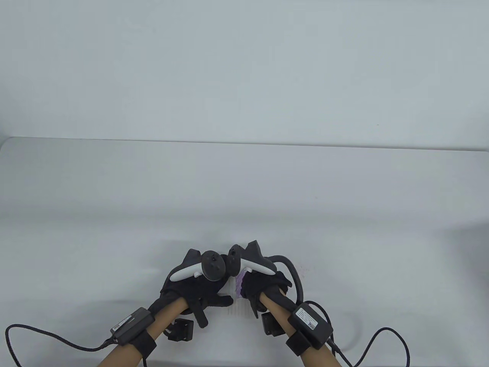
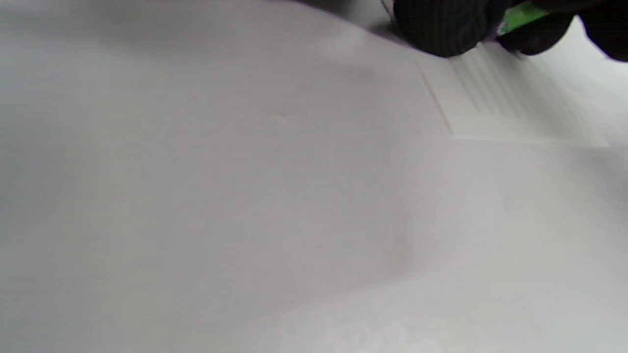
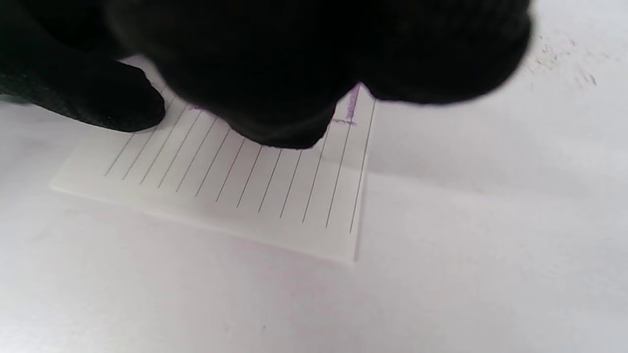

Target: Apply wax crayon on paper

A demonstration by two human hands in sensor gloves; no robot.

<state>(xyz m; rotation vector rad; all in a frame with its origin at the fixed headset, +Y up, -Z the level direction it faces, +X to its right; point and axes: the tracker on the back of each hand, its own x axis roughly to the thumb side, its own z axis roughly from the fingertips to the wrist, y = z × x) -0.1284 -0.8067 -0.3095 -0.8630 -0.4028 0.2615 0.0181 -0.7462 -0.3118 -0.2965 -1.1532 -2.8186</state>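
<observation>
A small lined white paper (image 1: 237,306) lies on the table near the front edge, between my two hands. It carries a purple scribble (image 1: 239,286) at its far end. The paper also shows in the right wrist view (image 3: 255,191), with purple strokes (image 3: 351,105) at its edge, and in the left wrist view (image 2: 510,108). My right hand (image 1: 263,284) sits over the paper's right part and grips a crayon with a green wrapper (image 2: 521,15); its tip is hidden. My left hand (image 1: 198,286) rests by the paper's left side, one fingertip (image 3: 113,103) pressing on the sheet.
The white table (image 1: 244,198) stretches away to its far edge (image 1: 244,142). Faint crayon smudges (image 1: 305,271) mark the table just right of my right hand, also seen in the right wrist view (image 3: 564,59). Glove cables (image 1: 386,336) trail at the front.
</observation>
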